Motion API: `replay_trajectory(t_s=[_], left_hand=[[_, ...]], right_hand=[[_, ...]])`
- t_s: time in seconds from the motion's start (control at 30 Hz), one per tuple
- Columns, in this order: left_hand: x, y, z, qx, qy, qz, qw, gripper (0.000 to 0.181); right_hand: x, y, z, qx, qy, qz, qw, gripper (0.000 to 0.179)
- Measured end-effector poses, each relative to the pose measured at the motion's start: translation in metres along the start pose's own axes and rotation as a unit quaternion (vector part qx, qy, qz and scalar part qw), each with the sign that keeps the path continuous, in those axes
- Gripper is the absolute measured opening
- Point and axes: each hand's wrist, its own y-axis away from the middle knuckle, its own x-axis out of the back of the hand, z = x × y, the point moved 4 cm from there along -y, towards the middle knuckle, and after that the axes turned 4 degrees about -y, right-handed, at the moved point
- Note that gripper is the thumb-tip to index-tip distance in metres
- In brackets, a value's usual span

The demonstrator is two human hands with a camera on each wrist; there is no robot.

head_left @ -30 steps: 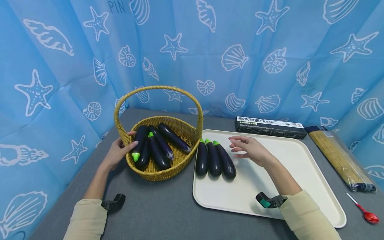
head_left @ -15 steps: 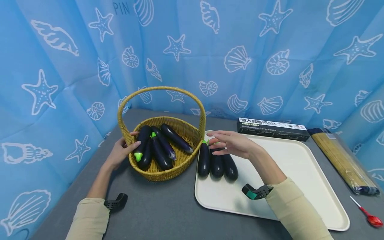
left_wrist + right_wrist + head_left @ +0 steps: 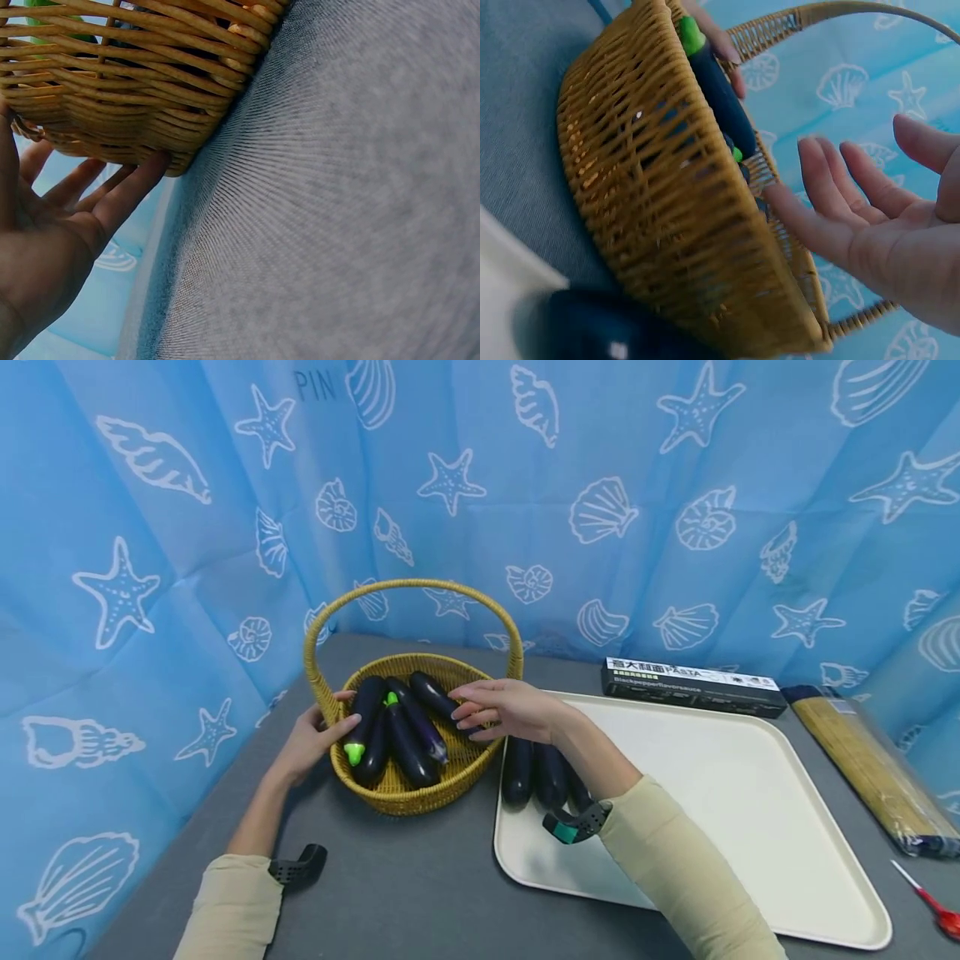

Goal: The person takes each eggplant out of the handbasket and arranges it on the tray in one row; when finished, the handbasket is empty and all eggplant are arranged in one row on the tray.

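Note:
My left hand [image 3: 309, 743] holds the left rim of a woven basket [image 3: 405, 802], thumb laid over the edge beside an eggplant [image 3: 367, 706] with a bright green cap. In the left wrist view, that hand's fingers [image 3: 124, 196] reach along the outside of the weave. Several glossy dark eggplants lie in the basket. My right hand [image 3: 517, 710] hovers over the basket's right rim, fingers loosely spread and nothing held; its fingertips overlap the rearmost eggplant [image 3: 431, 689]. Beneath that forearm, eggplants [image 3: 517, 781] rest on the left end of a white tray [image 3: 720, 793], partly hidden.
Behind the tray stands a black and white pasta box [image 3: 690, 687]. A rolled bamboo mat [image 3: 862, 768] in clear plastic lies to the right, with a red spoon [image 3: 941, 914] nearer me. The basket's tall handle [image 3: 420, 583] arches over its opening. A blue shell-print curtain [image 3: 480, 485] hangs behind.
My right hand has moved left from beside the tray's eggplants, across them, to the basket's right rim. The left hand stays on the basket; the view has shifted slightly.

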Motion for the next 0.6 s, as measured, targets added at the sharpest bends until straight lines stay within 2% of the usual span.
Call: replay_trajectory(t_s=[0.23,0.6], left_hand=[[-0.001,-0.001,-0.002,0.001,-0.005,-0.001,1.0000,0.057],[0.000,-0.001,0.000,0.008,-0.006,0.002,0.9999,0.057]], right_hand=[[0.000,-0.033,0.000,-0.021,0.026,0.065,0.9973,0.042],[0.008,-0.062,0.008,-0.043,0.026,0.159,0.9859,0.047]])
